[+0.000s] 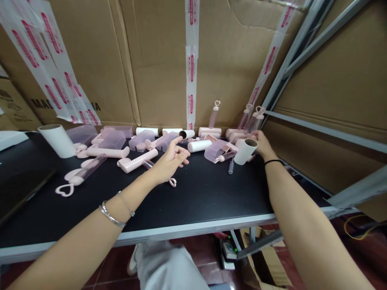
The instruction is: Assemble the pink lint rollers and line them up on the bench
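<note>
My left hand [169, 161] hovers over the black table [196, 197] with fingers loosely spread, holding nothing, just right of a pink roller handle [137, 160]. A small pink heart-ended piece [172, 182] lies under it. My right hand [260, 144] reaches to the far right and is closed on a white paper roll [246, 151]. Beside that roll lie a translucent purple cover [215, 150] and another white roll [199, 145].
Several pink handles, purple covers and white rolls are strewn along the back of the table. A large white roll [57, 140] stands at the left. Taped cardboard [163, 60] walls the back. A metal shelf frame [302, 44] rises at the right.
</note>
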{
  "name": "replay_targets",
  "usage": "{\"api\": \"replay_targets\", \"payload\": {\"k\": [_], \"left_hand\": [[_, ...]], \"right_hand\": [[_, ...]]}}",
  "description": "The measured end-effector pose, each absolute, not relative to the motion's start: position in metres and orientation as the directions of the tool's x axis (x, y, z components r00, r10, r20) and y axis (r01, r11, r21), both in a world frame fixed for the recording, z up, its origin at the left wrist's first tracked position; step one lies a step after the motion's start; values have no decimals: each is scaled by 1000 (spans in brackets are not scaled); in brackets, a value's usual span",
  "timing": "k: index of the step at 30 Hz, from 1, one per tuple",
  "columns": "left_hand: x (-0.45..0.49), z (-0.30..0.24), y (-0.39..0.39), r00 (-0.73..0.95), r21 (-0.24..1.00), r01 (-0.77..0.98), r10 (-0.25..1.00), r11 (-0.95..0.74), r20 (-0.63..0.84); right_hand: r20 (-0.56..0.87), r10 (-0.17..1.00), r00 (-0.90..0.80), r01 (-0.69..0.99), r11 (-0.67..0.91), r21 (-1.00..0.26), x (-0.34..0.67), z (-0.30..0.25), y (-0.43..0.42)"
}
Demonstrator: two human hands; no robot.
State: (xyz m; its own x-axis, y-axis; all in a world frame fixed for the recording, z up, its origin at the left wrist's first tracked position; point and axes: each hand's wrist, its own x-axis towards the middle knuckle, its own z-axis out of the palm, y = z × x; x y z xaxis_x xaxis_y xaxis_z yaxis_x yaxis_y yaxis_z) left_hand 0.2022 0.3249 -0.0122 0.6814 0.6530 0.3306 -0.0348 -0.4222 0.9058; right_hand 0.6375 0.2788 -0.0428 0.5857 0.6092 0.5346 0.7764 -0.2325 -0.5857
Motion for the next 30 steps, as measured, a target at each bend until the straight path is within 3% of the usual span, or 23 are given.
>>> {"api": "replay_targets", "payload": {"k": [9,16,19,23,25,30], "left_hand": [[201,-13,325,709,899,-25,626,-437,324],[201,-14,326,726,900,11,623,-435,292],[201,-13,325,724,893,17,622,-449,299],[200,-13,324,732,880,32,611,-474,302],[200,-12,324,732,876,38,610,-482,304],[198,-7,327,693,868,36,638,-495,335]], "right_hand": [[503,487,714,700,-474,-534,625,-41,280],[507,504,700,714,-474,-515,623,-46,280],[567,460,683,727,-495,-475,614,-37,273],[711,301,635,734,-523,-434,595,-2,255],[740,343,579,789,-464,-402,578,16,248],[631,670,392,920,-271,-284,529,34,243]]}}
